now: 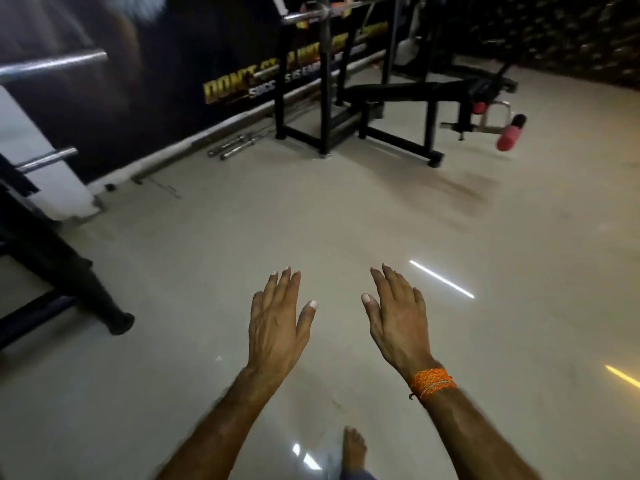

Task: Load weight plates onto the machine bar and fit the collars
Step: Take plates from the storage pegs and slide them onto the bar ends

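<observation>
Looking down from head height across a pale, glossy gym floor. Two bare forearms reach forward from the bottom edge. The left hand and the right hand hover side by side, backs up, with a small gap between the thumbs. Both are released: the fingers are straight and close together, holding nothing and touching nothing. A band of orange thread circles the right wrist. Near the bottom edge, a bare foot stands on the floor.

At the floor's left edge is part of a black machine with a white panel. Its chrome bar juts in from the upper left, blurred and well apart from both hands. A shorter chrome peg sticks out lower on the same machine.

At the far edge of the floor, along a dark wall, stands a black rack with a barbell resting across its top. A black padded bench extends rightward from the rack, with a red foam roller at its far end. A few short chrome bars lie on the floor against the wall, just left of the rack. The wall carries a banner with yellow lettering, partly hidden by the rack and too blurred to read in full.
</observation>
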Tool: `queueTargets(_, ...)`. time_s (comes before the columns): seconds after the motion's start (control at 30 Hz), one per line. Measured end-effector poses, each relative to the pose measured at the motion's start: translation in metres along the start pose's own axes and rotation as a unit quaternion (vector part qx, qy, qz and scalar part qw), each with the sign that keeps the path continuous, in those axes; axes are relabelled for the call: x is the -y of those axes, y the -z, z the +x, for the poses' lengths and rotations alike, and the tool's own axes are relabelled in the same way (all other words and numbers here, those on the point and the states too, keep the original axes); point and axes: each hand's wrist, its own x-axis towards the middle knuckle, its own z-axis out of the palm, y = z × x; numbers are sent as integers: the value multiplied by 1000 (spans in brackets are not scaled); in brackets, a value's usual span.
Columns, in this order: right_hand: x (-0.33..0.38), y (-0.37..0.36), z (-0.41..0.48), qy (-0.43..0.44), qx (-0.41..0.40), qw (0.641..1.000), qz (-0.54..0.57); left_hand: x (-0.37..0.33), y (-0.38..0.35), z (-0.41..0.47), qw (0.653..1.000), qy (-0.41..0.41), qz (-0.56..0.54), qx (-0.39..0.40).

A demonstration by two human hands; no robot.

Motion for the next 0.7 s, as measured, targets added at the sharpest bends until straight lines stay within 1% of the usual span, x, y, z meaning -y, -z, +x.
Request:
queueTargets(0.17,20,-15,152,89,34,995,2,11,4,117,997,71,18,-32)
queueTargets(0.23,31,-23,209,116,42,992,8,22,4,159,994,96,8,-58)
queueTargets(0.33,47,-42,297,149,45,988,11,47,-8,229,990,121,-2,-73)
queueTargets(0.5,74,-85,436,171,59,983,6,102,-28,355,987,135,-1,-84)
queueTargets(0.6,91,-102,506,189,65,980,2,129,-27,430,986,136,2,-96)
queueTargets(0.7,111,-118,589,190,69,979,9,152,-19,514,987,133,21,-90)
